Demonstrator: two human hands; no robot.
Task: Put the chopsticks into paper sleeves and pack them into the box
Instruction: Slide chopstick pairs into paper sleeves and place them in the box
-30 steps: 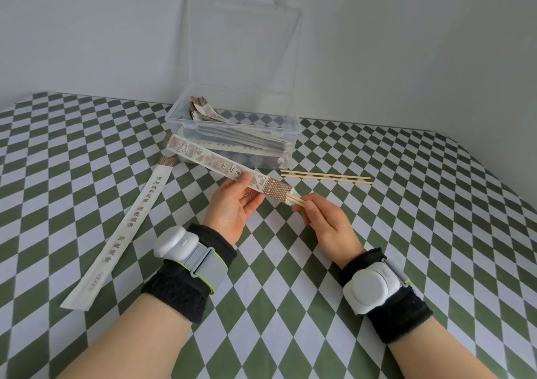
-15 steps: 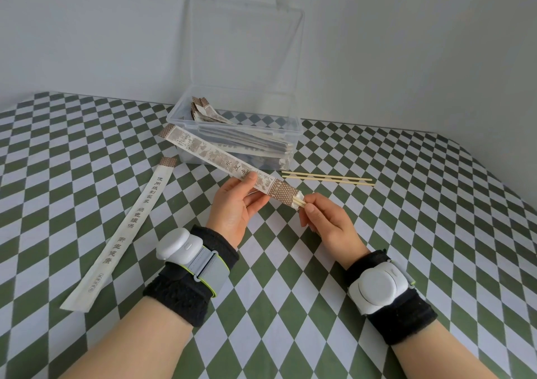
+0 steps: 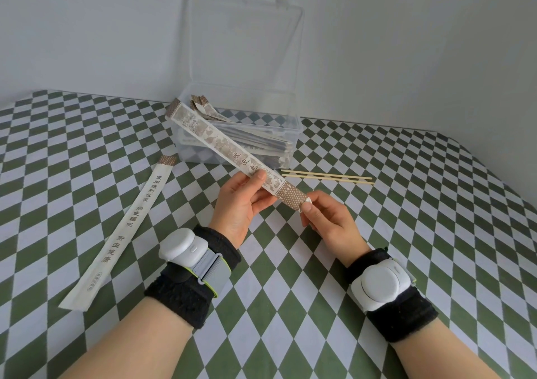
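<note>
Green and white checks are covering the table [image 3: 436, 233] where I am working, with a plain grey wall behind. I am holding the patterned paper sleeve [image 3: 232, 149] above the table: my left hand [image 3: 241, 201] is pinching its side near the open end, and my right hand [image 3: 328, 219] is closed on that end, where the paper is folding a little. I cannot see the chopsticks inside; I am guessing they are fully in. If I am squeezing too hard, the thin paper may be crumpling or tearing, and if the sleeve is tilting, the sticks may be sliding out. Behind it, the clear box [image 3: 287, 134] is standing with its lid up, and several filled sleeves are lying inside. One loose pair of chopsticks [image 3: 328, 175] is waiting beside the box, and one white sleeve [image 3: 122, 233] is lying flat on my left.
</note>
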